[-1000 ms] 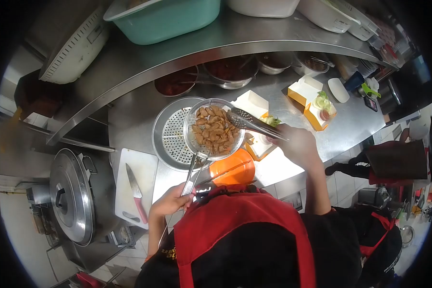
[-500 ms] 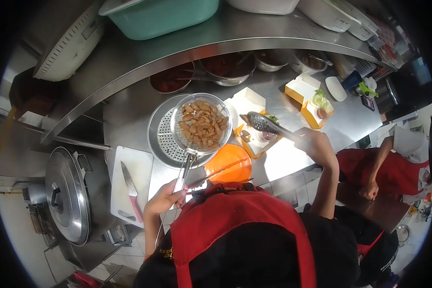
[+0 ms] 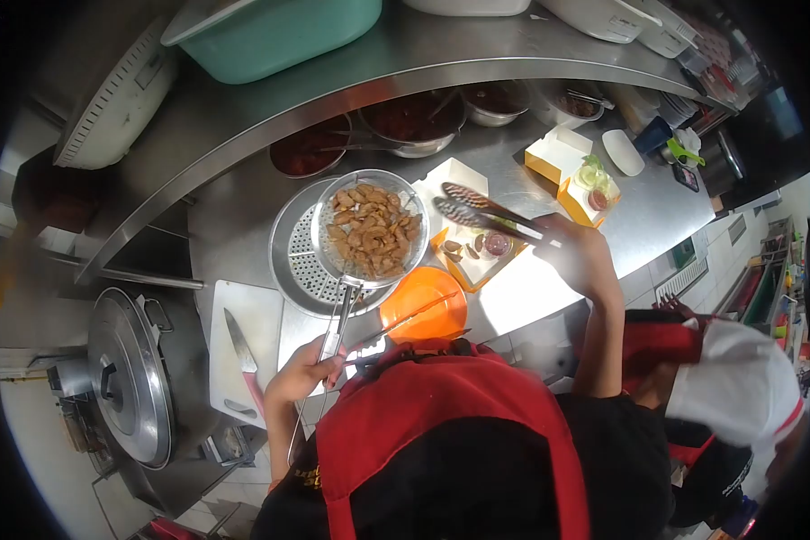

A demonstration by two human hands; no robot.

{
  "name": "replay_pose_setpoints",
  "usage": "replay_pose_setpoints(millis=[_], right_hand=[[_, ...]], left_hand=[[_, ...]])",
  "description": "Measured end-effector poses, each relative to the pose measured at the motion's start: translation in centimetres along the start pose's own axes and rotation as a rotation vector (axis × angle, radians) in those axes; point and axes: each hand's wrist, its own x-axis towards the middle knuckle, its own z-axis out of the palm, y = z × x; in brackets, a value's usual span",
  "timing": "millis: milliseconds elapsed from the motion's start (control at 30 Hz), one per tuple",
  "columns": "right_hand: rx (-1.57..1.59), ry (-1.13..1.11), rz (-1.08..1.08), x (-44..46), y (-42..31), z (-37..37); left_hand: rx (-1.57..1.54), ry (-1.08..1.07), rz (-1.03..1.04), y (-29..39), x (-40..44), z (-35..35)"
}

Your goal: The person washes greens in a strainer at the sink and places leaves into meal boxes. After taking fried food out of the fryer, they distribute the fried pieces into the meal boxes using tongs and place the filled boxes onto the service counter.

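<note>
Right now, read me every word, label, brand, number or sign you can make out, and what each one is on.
No text here is legible.
Yellow lettering on the wearer's black shirt: too blurred to read.
White lettering on a black garment at the lower right: too small to read.
Dark marks on a white tub on the upper shelf: possibly printing, too small to read.

Light bleaches the stainless-steel worktop [image 3: 526, 301] just beside the right hand [image 3: 574, 259] — I'd squint at that glare — while well beyond that grip the steel shelf [image 3: 441, 56] bends into an arc and the edges fall black.
</note>
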Motion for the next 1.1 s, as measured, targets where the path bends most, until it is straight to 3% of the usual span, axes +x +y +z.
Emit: replay_pose_setpoints(millis=[300,800,1100], right_hand=[[-0.317,-0.09,-0.323,0.2,-4.4,-1.0],[-0.47,-0.044,-0.319,0.9,-5.9,0.2],[-0.077,-0.07,-0.246,1.0,-2.9,-1.0]], left_hand=[[0.05,-0.097,-0.004,0.2,0.4,0.7],[0.03,-0.125,-0.031,0.3,0.2,0.9],[-0.003,-0.11,-0.02,-0.4,0.3,0.8]])
